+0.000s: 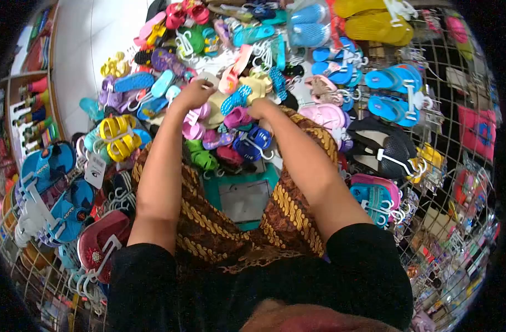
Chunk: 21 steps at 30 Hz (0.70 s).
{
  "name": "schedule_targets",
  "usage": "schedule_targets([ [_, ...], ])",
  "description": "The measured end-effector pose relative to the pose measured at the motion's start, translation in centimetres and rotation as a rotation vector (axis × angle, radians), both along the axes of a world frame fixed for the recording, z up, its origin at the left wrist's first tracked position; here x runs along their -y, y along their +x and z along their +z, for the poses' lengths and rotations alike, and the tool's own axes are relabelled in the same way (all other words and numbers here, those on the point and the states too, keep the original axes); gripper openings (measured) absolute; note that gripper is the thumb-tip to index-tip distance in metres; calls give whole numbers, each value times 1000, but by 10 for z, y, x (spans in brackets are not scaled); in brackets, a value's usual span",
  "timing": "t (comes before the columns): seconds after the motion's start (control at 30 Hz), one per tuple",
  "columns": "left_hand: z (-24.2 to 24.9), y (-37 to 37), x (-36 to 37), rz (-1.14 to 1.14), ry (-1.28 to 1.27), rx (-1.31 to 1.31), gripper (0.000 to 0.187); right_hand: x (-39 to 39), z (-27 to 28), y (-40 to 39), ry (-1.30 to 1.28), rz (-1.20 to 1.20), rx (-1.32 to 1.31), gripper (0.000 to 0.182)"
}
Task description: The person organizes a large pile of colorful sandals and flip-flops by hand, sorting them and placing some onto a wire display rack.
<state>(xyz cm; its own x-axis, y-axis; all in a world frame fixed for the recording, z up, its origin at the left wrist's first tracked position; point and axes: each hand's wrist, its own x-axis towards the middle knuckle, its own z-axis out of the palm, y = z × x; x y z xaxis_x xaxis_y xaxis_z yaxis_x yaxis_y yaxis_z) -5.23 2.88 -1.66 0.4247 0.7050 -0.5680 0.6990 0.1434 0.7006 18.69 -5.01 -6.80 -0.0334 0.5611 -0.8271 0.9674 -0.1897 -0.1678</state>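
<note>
Both my arms reach forward over a pile of small colourful shoes and sandals. My left hand (196, 94) is above the pile, thumb and fingers curved with a gap between them, near a grey-beige sandal (209, 81). My right hand (259, 109) rests at the right of a magenta shoe (237, 118) and below a pale yellow sandal (255, 87); its fingertips are hidden among the shoes. Between my hands lies a blue dotted sandal (236, 100). Closer to me are navy shoes (253, 144) and green shoes (202, 157).
Wire racks with hanging goods stand at right and lower left. Blue sandals (394, 94) and black sandals (383, 146) on hangers lie at right, yellow sandals (119, 137) at left. A teal-framed stool (212, 193) stands between my knees. A shelf (29, 74) is at far left.
</note>
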Motion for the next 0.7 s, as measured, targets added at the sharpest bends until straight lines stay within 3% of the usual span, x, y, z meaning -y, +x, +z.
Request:
schedule_targets([
  [0.1, -13, -29, -23, 30, -11, -213, 45, 4, -40, -6, 69, -34, 43, 76],
  [0.13, -39, -42, -27, 213, 42, -136, 44, -2, -42, -12, 13, 10, 48, 95],
  [0.2, 21, -35, -31, 509, 70, -13, 39, -3, -37, -34, 99, -31, 1, 100],
  [0.3, 30, -35, -33, 863, -118, 229, 37, 1, -68, -71, 264, -177, -47, 107],
  [0.37, 28, -39, -36, 829, -183, 239, 39, 3, -89, -91, 268, -292, 38, 109],
  [0.43, 29, -39, -39, 786, -246, 179, 36, -10, -54, -112, 159, -384, 232, 110],
  [0.47, 22, -41, -39, 777, -244, 194, 37, 5, -78, -115, 353, -302, 307, 102],
  [0.57, 20, -41, -40, 769, -227, 205, 38, 2, -82, -81, 275, -616, 13, 86],
  [0.63, 20, -41, -41, 777, -242, 261, 39, 7, -123, -53, 462, -647, -16, 69],
  [0.67, 24, -39, -40, 775, -245, 281, 39, -2, -112, -47, 435, -661, -89, 53],
  [0.7, 28, -38, -39, 774, -249, 303, 39, -11, -107, -41, 463, -691, -124, 50],
])
